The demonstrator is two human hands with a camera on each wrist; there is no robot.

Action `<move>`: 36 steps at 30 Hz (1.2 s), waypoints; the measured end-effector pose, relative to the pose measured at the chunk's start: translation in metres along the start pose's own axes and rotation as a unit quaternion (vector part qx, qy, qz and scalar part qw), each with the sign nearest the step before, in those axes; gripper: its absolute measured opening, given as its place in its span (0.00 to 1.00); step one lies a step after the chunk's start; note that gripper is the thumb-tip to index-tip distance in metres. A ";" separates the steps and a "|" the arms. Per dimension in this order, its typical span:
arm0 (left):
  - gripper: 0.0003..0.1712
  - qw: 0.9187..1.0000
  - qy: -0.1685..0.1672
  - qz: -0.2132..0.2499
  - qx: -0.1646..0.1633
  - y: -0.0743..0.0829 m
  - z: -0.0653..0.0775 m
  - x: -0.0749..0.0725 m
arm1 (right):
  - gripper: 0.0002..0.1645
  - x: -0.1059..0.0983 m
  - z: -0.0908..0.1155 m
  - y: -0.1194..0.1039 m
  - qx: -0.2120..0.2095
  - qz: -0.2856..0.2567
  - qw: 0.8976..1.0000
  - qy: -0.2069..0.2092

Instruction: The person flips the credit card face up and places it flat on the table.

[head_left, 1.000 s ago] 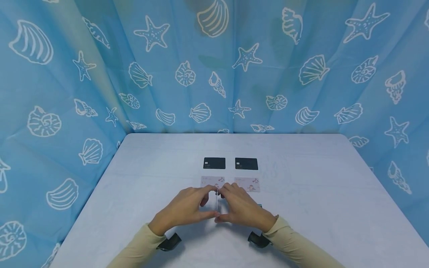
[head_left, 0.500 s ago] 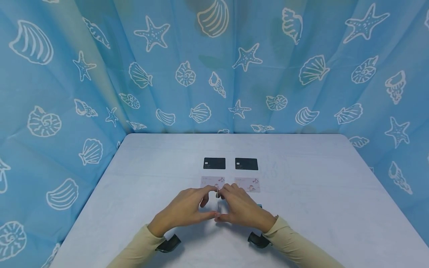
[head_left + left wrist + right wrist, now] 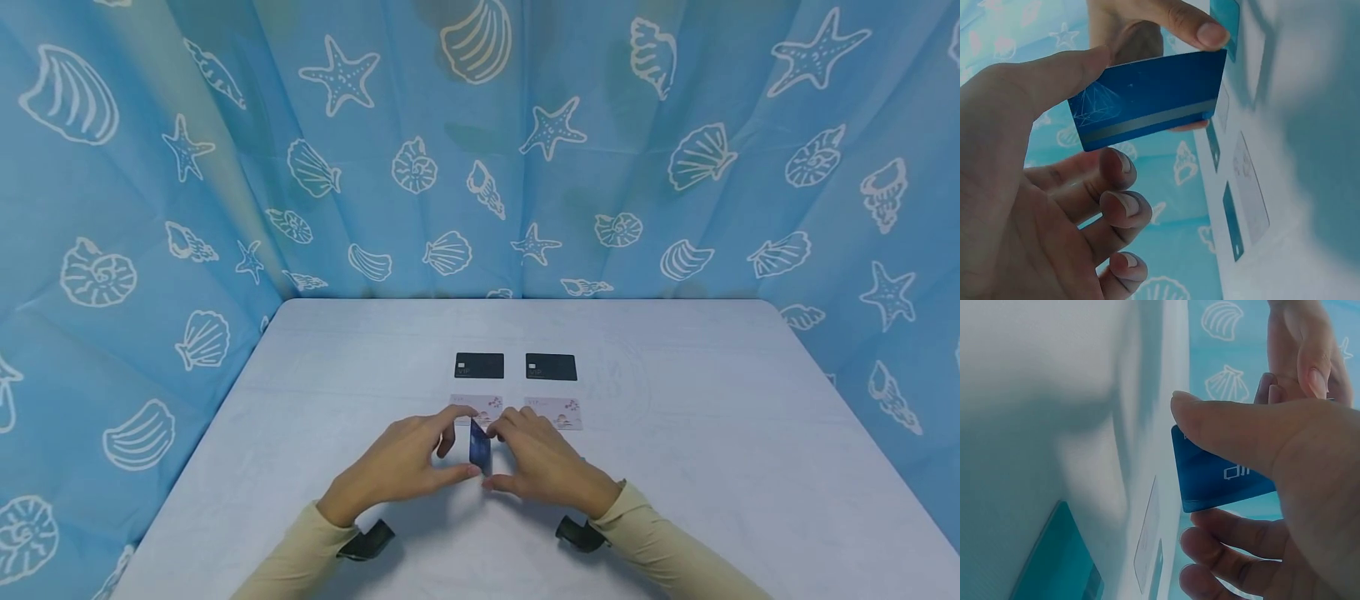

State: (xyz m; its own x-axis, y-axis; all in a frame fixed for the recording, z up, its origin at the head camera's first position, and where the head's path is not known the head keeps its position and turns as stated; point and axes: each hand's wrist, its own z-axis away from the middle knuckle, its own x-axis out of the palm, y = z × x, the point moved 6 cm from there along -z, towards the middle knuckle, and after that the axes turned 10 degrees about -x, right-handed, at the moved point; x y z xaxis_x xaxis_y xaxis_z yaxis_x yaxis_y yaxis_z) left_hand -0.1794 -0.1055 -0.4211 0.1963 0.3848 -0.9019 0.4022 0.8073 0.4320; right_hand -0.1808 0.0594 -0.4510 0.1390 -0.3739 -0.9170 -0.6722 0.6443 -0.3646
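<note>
A blue card (image 3: 480, 447) with a grey stripe on one face is held upright above the table, between both hands. My left hand (image 3: 401, 457) pinches it by opposite edges, the thumb at one edge and the index finger at the other. In the left wrist view, the blue card (image 3: 1154, 94) shows a pale diamond drawing, and the other left fingers are loosely curled. My right hand (image 3: 543, 462) grips the card's other end between thumb and fingers. The right thumb covers part of the blue card (image 3: 1216, 478) in the right wrist view.
Two black cards, a left one (image 3: 480, 366) and a right one (image 3: 551, 367), lie flat beyond the hands on the white table (image 3: 360, 350). Nearer are two pale floral cards, left (image 3: 465, 404) and right (image 3: 562, 412). A teal card (image 3: 1060, 562) lies by my right hand.
The card has turned from nearly edge-on to the head camera, so its blue face now shows. My left hand has shifted slightly left; the right hand has barely moved.
</note>
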 end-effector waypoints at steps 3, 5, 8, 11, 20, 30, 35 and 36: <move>0.40 1.000 -0.002 0.003 -0.006 -0.004 0.001 -0.001 | 0.39 -0.001 0.000 0.000 0.000 0.000 1.000 -0.001; 0.39 1.000 -0.001 0.004 -0.007 -0.006 0.001 -0.002 | 0.39 -0.001 0.000 0.001 0.002 -0.001 1.000 -0.001; 0.38 1.000 -0.001 0.004 -0.011 -0.009 0.003 -0.002 | 0.40 -0.001 0.000 0.001 0.003 0.003 1.000 0.000; 0.38 1.000 -0.002 -0.006 -0.019 -0.012 0.003 -0.002 | 0.40 0.000 0.000 0.002 0.004 0.012 1.000 0.001; 0.36 0.999 -0.003 -0.036 -0.025 -0.019 0.005 -0.004 | 0.40 0.001 0.000 0.006 0.016 0.011 1.000 -0.003; 0.35 0.998 -0.013 -0.057 -0.021 -0.028 0.005 -0.001 | 0.37 0.001 0.000 0.008 0.019 0.018 1.000 -0.012; 0.35 0.997 -0.029 -0.062 -0.026 -0.033 0.005 0.003 | 0.36 0.004 0.000 0.009 0.018 0.023 0.999 -0.019; 0.35 0.997 -0.033 -0.062 -0.029 -0.034 0.005 0.004 | 0.37 0.004 0.000 0.009 0.018 0.025 0.999 -0.021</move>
State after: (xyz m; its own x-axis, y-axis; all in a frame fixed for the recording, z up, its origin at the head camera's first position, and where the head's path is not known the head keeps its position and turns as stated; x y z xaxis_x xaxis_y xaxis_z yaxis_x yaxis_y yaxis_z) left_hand -0.1877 -0.1333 -0.4394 0.2072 0.2527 -0.9451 0.3740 0.8722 0.3152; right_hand -0.1860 0.0635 -0.4582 0.1374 -0.3134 -0.9396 -0.6531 0.6845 -0.3238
